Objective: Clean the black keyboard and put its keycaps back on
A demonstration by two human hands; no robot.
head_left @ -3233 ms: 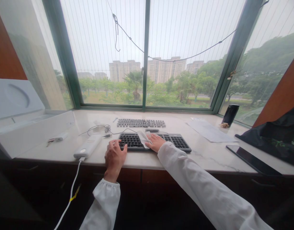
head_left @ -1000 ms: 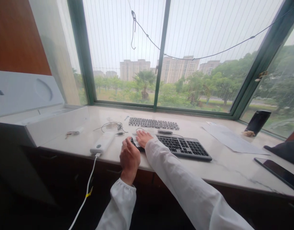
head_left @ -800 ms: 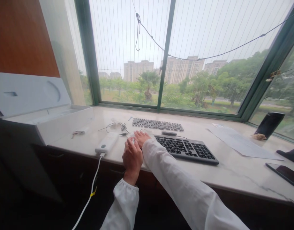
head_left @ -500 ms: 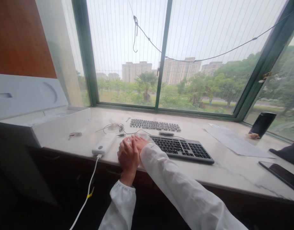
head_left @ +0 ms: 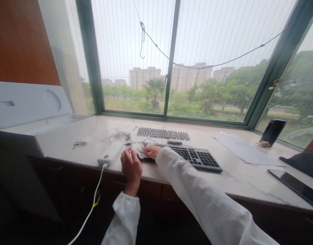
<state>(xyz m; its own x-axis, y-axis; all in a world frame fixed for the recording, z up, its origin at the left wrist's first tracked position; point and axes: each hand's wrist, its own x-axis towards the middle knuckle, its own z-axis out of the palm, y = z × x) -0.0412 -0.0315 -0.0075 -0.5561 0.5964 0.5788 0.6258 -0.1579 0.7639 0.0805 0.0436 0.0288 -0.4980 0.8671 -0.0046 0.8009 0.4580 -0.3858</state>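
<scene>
Back on keyboard (head_left: 194, 159), right hand (head_left: 151, 152)

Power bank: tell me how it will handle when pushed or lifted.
The power bank is probably heavy for its size, being a thick block. Its flat shape should resist rolling or tipping. It may slide on the smooth marble sill, while the white cable could tug at it.

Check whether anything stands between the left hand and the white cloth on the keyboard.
Nothing visible does: the left hand is just beside the white cloth, which lies at the left end of the keyboard. The right hand rests on the cloth's far side.
</scene>
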